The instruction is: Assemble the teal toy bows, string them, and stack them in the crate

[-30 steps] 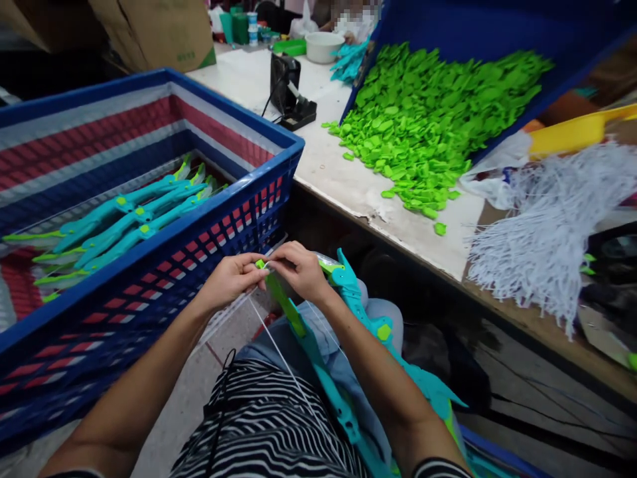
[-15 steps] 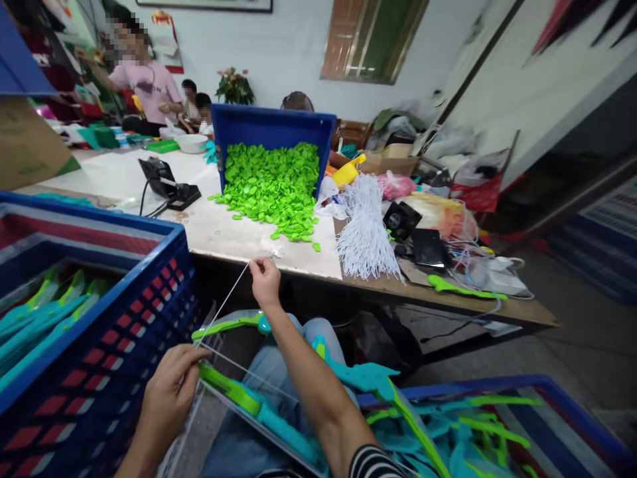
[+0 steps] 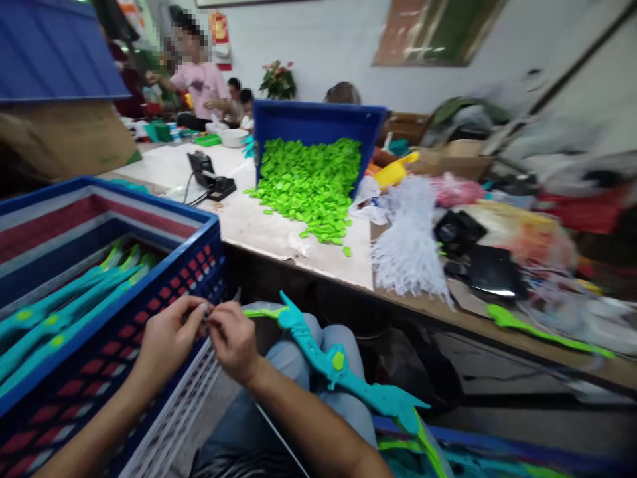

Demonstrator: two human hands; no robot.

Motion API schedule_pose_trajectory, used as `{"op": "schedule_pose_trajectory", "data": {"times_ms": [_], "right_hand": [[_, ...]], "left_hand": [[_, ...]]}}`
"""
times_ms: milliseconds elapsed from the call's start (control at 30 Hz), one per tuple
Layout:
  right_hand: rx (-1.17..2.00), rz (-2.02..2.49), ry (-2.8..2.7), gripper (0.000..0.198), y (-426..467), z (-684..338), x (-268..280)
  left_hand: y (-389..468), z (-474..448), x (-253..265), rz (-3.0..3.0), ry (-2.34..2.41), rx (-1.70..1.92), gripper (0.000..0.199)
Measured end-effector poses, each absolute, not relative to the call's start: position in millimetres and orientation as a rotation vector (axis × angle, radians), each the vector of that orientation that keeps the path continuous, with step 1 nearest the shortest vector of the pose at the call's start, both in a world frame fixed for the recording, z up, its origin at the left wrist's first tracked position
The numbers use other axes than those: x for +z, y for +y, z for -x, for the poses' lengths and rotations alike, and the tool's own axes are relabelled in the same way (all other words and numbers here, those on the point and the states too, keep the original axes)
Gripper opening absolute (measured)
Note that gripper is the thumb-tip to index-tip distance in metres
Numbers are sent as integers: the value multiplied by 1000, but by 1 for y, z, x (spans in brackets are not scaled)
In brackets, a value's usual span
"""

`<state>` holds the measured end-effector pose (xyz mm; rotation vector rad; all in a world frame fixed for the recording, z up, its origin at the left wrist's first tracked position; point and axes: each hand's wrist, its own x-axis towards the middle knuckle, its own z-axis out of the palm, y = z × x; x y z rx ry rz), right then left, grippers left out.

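Two bare hands meet just above the lap in the head view: the left hand and the right hand have their fingertips pinched together against each other, on something too small and blurred to make out. One teal toy bow with a lime-green tip and a green hexagonal button lies across the person's knees, just right of the right hand, apart from both hands. One blue slatted crate stands at the left, touching the left wrist; it holds at least three finished teal bows laid side by side, their green tips pointing up and to the right. One second blue crate is tipped on the worktable, spilling a heap of small lime-green plastic pieces too many to count. One bundle of white strings lies just right of the heap, at the table's edge. One small black device with a cable sits left of the heap. Another blue crate's rim shows at lower right, with more teal and green parts inside, blurred. At least two other people work at the far end of the table
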<state>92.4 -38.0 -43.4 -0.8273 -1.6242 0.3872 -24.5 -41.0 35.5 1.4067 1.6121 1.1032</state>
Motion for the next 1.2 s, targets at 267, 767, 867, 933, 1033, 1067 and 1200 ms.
{"op": "schedule_pose_trajectory", "data": {"times_ms": [267, 767, 867, 933, 1033, 1067, 1200], "right_hand": [[528, 911, -1412, 12, -34, -100, -26], [621, 860, -1619, 27, -26, -113, -18], [579, 841, -1662, 20, -26, -116, -15], [597, 816, -1698, 16, -24, -118, -12], [650, 811, -1737, 14, -20, -121, -8], [652, 823, -1760, 14, -20, -122, -7], [604, 888, -1850, 13, -22, -126, -7]], "left_hand": [[-39, 6, 28, -623, 1263, 1178, 18], [-37, 4, 26, -708, 1208, 1156, 24], [-36, 3, 25, -683, 1216, 1169, 18], [-36, 6, 23, -649, 1190, 1172, 13], [-38, 12, 20, -622, 1130, 1148, 10], [-39, 14, 19, -631, 1120, 1135, 10], [-41, 18, 19, -748, 1137, 1078, 17]]}}
